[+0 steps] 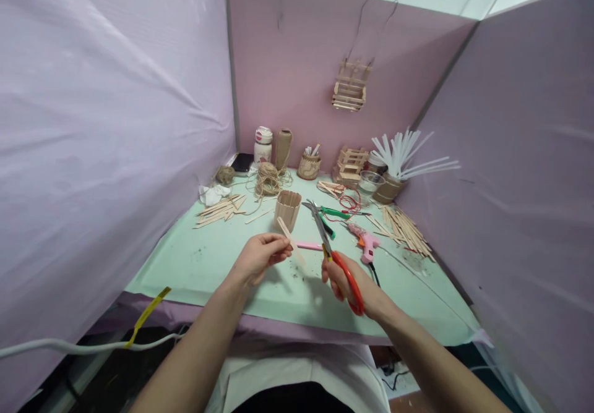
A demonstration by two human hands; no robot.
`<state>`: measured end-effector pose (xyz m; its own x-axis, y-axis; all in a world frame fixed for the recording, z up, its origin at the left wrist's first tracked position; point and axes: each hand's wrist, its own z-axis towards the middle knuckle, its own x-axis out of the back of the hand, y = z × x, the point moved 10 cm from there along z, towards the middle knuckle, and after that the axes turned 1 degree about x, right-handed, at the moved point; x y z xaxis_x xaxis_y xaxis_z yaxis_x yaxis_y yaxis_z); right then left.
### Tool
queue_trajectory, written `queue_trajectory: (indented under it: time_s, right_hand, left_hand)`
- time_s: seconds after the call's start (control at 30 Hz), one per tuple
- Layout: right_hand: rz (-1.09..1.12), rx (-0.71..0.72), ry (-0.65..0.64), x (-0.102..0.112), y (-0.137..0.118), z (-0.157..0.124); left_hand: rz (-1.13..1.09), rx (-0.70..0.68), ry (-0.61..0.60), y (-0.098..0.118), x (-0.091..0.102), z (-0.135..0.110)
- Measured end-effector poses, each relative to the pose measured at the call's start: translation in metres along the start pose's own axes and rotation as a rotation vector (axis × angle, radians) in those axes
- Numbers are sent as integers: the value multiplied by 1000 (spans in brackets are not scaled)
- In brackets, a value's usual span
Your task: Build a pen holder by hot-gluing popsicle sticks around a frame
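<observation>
Between the thumb and fingers of my left hand [263,256] is a flat wooden craft stick [290,237], tilted with its upper end towards the cup. My right hand [344,277] is closed around the red handles of a pair of scissors [325,234], whose blades point up and away, slightly apart from each other. The blades stand to the right of the stick, not touching it. Just beyond my left hand, a cup made of craft sticks [288,208] stands upright on the table. A pink pen-like stick [309,246] lies between my hands.
A pink glue gun [366,241] lies at right, near green-handled pliers [335,212] and red cord [351,200]. Craft sticks lie in a left pile [219,210] and a right pile [408,230]. Twine [268,179], jars and a pot of white glue sticks [400,159] line the back.
</observation>
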<state>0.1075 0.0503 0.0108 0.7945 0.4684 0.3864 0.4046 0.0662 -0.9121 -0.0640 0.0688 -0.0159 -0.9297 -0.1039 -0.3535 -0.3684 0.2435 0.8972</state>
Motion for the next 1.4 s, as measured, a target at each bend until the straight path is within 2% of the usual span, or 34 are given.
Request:
queue_trajectory:
  time_s: [0.1,0.2,0.37,0.73,1.07,1.4]
  right_hand:
    - [-66,-41,-160,-10,9,-22]
    - [-152,-93,-231,-12,11,-40]
    - [-267,-119,-237,-15,4,-49]
    - [-276,-100,-247,-27,4,-40]
    - [-285,-112,-216,-26,3,-38]
    - [-309,-101,-239,-28,8,-36]
  left_hand:
    - [-57,-21,32,12,12,4]
    - [-85,-30,41,14,14,7]
    - [-96,-26,72,6,10,10]
    - [-104,-28,138,4,10,7]
    - [-80,4,137,1,6,5]
    - [-78,-1,147,-1,6,6]
